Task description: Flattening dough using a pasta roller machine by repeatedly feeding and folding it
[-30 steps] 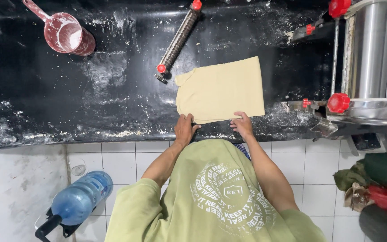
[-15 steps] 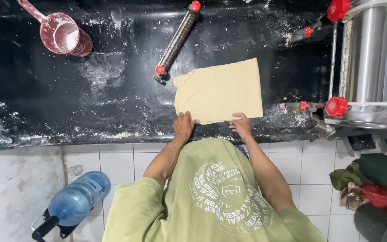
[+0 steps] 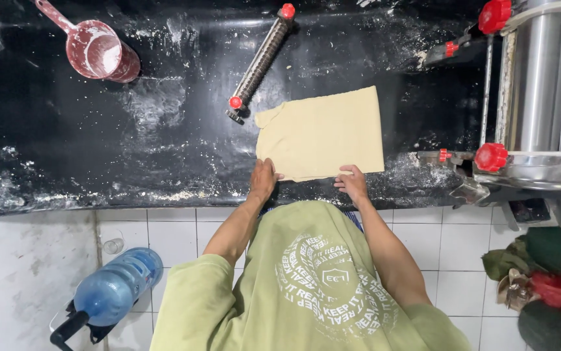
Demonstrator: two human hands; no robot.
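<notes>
Nearest me, my left hand (image 3: 264, 179) and right hand (image 3: 353, 183) lie flat with fingers loosely spread on the near edge of the pale yellow rectangular sheet of dough (image 3: 322, 133), gripping nothing. The sheet lies flat on the black floured worktop (image 3: 131, 143). I judge it soft, limp and easy to tear, best lifted by its near corners. Beyond it lies a ridged metal rolling pin with red ends (image 3: 259, 62); far left stands a floury red scoop (image 3: 98, 52)
</notes>
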